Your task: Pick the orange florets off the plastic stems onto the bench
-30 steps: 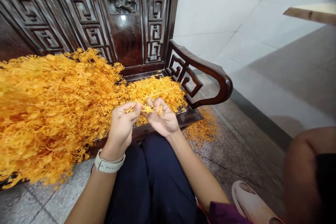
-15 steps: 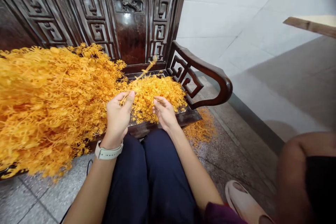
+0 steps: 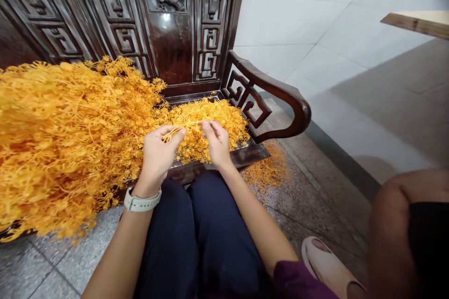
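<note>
My left hand [image 3: 157, 153], with a pale watch on its wrist, pinches several thin yellow plastic stems [image 3: 172, 133] between thumb and fingers. A slender stem [image 3: 192, 124] runs from there to my right hand [image 3: 218, 145], whose thumb and fingertips are closed on its far end. Both hands hover over the front of a dark wooden bench [image 3: 189, 172]. Just behind them lies a low heap of small yellow plastic sprigs [image 3: 220, 111]. A far bigger pile of long yellow plastic stems [image 3: 70, 140] rises beside my left hand.
The bench has a carved back [image 3: 170, 49] and a curved armrest [image 3: 298, 107] at the right. Yellow stems [image 3: 268, 168] lie on the floor below it. Another person's knee [image 3: 393, 205] and a pale shoe [image 3: 322, 261] are at lower right. A wooden board edge [image 3: 414, 25] juts in above.
My right hand has come up and closed on the stem. The stem that stuck up from my left hand now lies nearly level between both hands.
</note>
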Demonstrator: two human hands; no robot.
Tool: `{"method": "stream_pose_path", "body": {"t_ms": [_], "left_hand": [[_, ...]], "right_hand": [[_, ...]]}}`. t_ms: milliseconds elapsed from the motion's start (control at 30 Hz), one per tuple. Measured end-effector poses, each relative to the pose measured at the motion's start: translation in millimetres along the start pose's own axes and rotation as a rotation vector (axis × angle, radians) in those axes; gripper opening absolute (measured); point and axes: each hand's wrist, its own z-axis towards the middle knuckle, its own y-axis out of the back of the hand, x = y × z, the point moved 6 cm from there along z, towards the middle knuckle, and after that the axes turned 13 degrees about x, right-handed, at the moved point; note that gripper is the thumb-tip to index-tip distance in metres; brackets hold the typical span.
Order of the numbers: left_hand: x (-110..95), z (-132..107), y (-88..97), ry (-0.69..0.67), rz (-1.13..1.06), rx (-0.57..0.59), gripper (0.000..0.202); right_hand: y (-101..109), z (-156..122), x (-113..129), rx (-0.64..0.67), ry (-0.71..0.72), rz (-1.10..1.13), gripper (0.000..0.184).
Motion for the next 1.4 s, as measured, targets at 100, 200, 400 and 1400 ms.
{"method": "stream_pose_path", "body": {"t_ms": [100, 200, 400, 1400], "left_hand": [[-4, 2, -8.4, -0.053, 0.062, 0.097, 0.010], [-6, 1, -13.9, -0.064, -0.057, 0.123, 0.012], [-8, -4, -26.5, 0.065, -0.368, 0.211, 0.024], [8, -6, -15.3, 0.471, -0.749, 0.324, 0.017]], "right_hand": [[-17, -8, 14, 0.174, -0.019, 0.127, 0.040], [-23, -10, 22, 0.247, 0.004, 0.200, 0.044], [-21, -11, 22, 0.247, 0.038, 0.316, 0.039], [-11, -13, -4, 0.145, -0.079, 0.228, 0.031]]}}
